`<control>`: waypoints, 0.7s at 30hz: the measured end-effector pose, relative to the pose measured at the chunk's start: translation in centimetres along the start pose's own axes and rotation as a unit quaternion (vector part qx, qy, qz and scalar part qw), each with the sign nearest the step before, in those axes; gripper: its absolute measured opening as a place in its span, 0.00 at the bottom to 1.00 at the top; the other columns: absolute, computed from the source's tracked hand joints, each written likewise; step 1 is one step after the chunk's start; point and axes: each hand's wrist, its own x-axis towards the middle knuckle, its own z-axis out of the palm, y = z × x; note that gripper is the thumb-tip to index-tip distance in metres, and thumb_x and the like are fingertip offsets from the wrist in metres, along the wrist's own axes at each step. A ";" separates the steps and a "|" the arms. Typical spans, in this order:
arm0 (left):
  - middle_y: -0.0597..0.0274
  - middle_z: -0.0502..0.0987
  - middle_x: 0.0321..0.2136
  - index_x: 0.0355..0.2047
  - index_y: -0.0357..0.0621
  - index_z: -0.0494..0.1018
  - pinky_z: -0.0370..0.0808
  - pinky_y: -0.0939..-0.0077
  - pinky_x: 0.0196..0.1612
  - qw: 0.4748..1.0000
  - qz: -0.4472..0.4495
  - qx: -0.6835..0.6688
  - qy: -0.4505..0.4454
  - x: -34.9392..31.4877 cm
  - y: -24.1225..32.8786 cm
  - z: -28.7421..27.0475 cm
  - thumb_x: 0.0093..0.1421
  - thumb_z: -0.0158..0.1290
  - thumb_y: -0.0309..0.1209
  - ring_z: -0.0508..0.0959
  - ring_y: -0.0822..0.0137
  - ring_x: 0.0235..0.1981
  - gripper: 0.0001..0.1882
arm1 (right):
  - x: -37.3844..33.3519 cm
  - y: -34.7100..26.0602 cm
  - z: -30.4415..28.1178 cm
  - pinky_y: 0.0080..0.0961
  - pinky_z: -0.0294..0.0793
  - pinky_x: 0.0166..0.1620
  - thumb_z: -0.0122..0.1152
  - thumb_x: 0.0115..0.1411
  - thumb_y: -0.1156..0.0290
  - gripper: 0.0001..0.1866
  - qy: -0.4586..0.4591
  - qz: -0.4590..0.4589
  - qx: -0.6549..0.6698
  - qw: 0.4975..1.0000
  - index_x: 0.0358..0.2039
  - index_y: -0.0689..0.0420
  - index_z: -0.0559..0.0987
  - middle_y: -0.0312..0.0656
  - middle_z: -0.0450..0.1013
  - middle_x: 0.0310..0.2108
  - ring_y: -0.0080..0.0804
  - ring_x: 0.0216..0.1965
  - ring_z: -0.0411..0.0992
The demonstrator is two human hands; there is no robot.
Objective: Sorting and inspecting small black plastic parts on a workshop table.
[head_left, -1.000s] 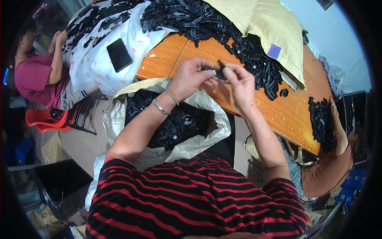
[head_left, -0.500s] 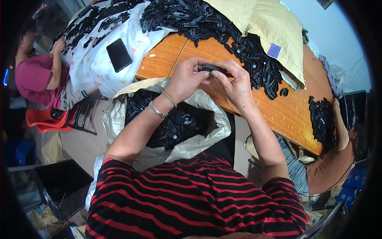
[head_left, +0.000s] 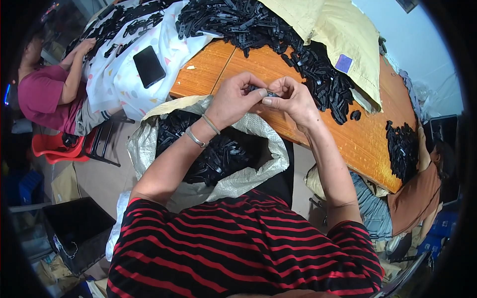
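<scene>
Both left grip (head_left: 232, 99) and right grip (head_left: 297, 103) pinch one black part (head_left: 271, 94)

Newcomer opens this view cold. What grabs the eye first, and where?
Probably the red-and-black striped shirt filling the lower middle, with the left hand and right hand meeting near the centre around a small dark piece. Next, the big heap of black parts across the top of the wooden table, and the open sack of black pieces below the hands.
</scene>
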 end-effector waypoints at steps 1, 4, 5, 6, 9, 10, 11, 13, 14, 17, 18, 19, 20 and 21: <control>0.61 0.77 0.26 0.36 0.34 0.73 0.77 0.80 0.28 0.996 0.045 0.076 0.004 -0.1 0.1 0.1 0.59 0.55 0.27 0.79 0.75 0.27 0.08 | 0.1 -0.1 -0.1 0.18 0.74 0.39 0.71 0.46 0.82 0.14 -0.005 0.023 0.027 0.999 0.34 0.61 0.77 0.33 0.73 0.29 0.19 0.32 0.72; 0.58 0.78 0.25 0.35 0.36 0.73 0.76 0.76 0.27 0.973 0.121 0.193 0.021 -0.7 1.0 0.8 0.56 0.55 0.26 0.80 0.70 0.26 0.08 | 0.3 0.2 -0.3 0.17 0.73 0.39 0.72 0.43 0.84 0.16 0.001 0.029 0.031 0.999 0.33 0.60 0.76 0.33 0.72 0.28 0.18 0.31 0.71; 0.56 0.78 0.24 0.34 0.37 0.73 0.76 0.74 0.27 0.959 0.152 0.235 0.037 -1.0 1.2 0.9 0.55 0.56 0.26 0.80 0.66 0.25 0.07 | 0.3 0.4 -0.2 0.17 0.73 0.38 0.72 0.42 0.84 0.17 0.008 0.013 0.007 1.000 0.32 0.60 0.75 0.32 0.72 0.28 0.18 0.31 0.70; 0.56 0.78 0.24 0.34 0.37 0.73 0.76 0.74 0.27 0.959 0.151 0.235 0.037 -0.9 1.1 0.9 0.55 0.56 0.26 0.80 0.66 0.25 0.07 | 0.4 0.6 -0.2 0.17 0.73 0.38 0.72 0.42 0.84 0.17 0.008 0.013 0.007 1.000 0.32 0.60 0.75 0.32 0.72 0.28 0.18 0.31 0.70; 0.53 0.77 0.24 0.39 0.39 0.72 0.75 0.69 0.29 0.943 0.198 0.265 0.046 -0.7 0.5 0.6 0.53 0.55 0.27 0.79 0.59 0.25 0.12 | 0.7 1.3 0.0 0.16 0.72 0.37 0.73 0.41 0.85 0.19 0.016 -0.001 0.006 1.000 0.32 0.60 0.75 0.32 0.72 0.28 0.17 0.30 0.69; 0.53 0.76 0.24 0.42 0.39 0.71 0.75 0.68 0.30 0.949 0.176 0.257 0.044 -0.7 0.4 0.5 0.54 0.55 0.28 0.79 0.58 0.26 0.15 | 0.7 1.7 0.2 0.15 0.71 0.36 0.73 0.41 0.85 0.18 0.021 0.000 0.018 1.000 0.32 0.59 0.75 0.32 0.72 0.28 0.17 0.29 0.69; 0.53 0.76 0.24 0.45 0.40 0.70 0.74 0.66 0.32 0.955 0.155 0.250 0.043 -0.6 0.4 0.2 0.54 0.55 0.28 0.79 0.57 0.26 0.18 | 0.9 2.1 0.4 0.14 0.70 0.35 0.72 0.42 0.85 0.18 0.023 -0.001 0.030 0.999 0.31 0.59 0.74 0.32 0.72 0.28 0.16 0.28 0.68; 0.53 0.76 0.24 0.48 0.40 0.68 0.74 0.66 0.32 0.957 0.146 0.248 0.034 -0.5 -0.7 -0.1 0.54 0.55 0.29 0.78 0.57 0.26 0.20 | 0.7 3.1 0.5 0.13 0.70 0.34 0.72 0.42 0.85 0.17 0.032 -0.011 0.031 0.999 0.31 0.59 0.74 0.32 0.72 0.28 0.16 0.28 0.67; 0.53 0.75 0.24 0.51 0.40 0.66 0.74 0.66 0.33 0.960 0.134 0.245 0.024 -0.3 -1.0 -0.3 0.54 0.55 0.29 0.78 0.56 0.26 0.23 | 0.7 3.1 0.7 0.13 0.69 0.33 0.71 0.43 0.86 0.16 0.041 -0.017 0.034 0.998 0.30 0.59 0.74 0.32 0.72 0.27 0.15 0.27 0.67; 0.55 0.76 0.26 0.46 0.37 0.70 0.75 0.68 0.34 0.965 0.097 0.243 0.022 -0.4 -1.3 -1.0 0.55 0.56 0.32 0.78 0.60 0.27 0.19 | -0.5 1.1 1.2 0.13 0.69 0.30 0.68 0.47 0.85 0.15 0.035 -0.006 -0.024 0.999 0.33 0.60 0.72 0.33 0.72 0.28 0.15 0.26 0.67; 0.56 0.77 0.26 0.43 0.35 0.72 0.75 0.70 0.34 0.969 0.067 0.236 0.004 -0.5 -1.3 -1.3 0.55 0.57 0.33 0.78 0.63 0.27 0.18 | -0.9 0.3 1.3 0.13 0.69 0.29 0.67 0.49 0.84 0.14 0.037 0.012 -0.065 0.997 0.34 0.60 0.72 0.34 0.73 0.29 0.15 0.26 0.68; 0.59 0.78 0.27 0.36 0.34 0.75 0.75 0.76 0.34 0.990 0.017 0.137 -0.015 -0.5 -1.2 -1.7 0.55 0.58 0.31 0.77 0.71 0.28 0.13 | -0.7 1.0 1.2 0.13 0.69 0.28 0.66 0.50 0.82 0.17 0.022 -0.027 -0.070 0.997 0.40 0.62 0.72 0.35 0.73 0.29 0.17 0.26 0.69; 0.59 0.78 0.27 0.36 0.34 0.75 0.75 0.76 0.34 0.990 0.020 0.139 -0.012 -0.7 -0.6 -1.8 0.55 0.58 0.31 0.77 0.71 0.28 0.13 | -0.8 0.9 1.4 0.13 0.69 0.28 0.66 0.50 0.82 0.17 0.020 -0.031 -0.070 0.997 0.40 0.62 0.72 0.35 0.73 0.29 0.17 0.26 0.69; 0.61 0.78 0.27 0.35 0.34 0.75 0.74 0.77 0.33 0.991 0.004 0.134 -0.008 -0.9 0.0 -1.8 0.55 0.58 0.29 0.76 0.73 0.28 0.11 | -0.8 0.8 1.6 0.13 0.70 0.29 0.67 0.50 0.82 0.18 0.028 -0.053 -0.038 0.997 0.41 0.62 0.72 0.35 0.74 0.29 0.17 0.26 0.70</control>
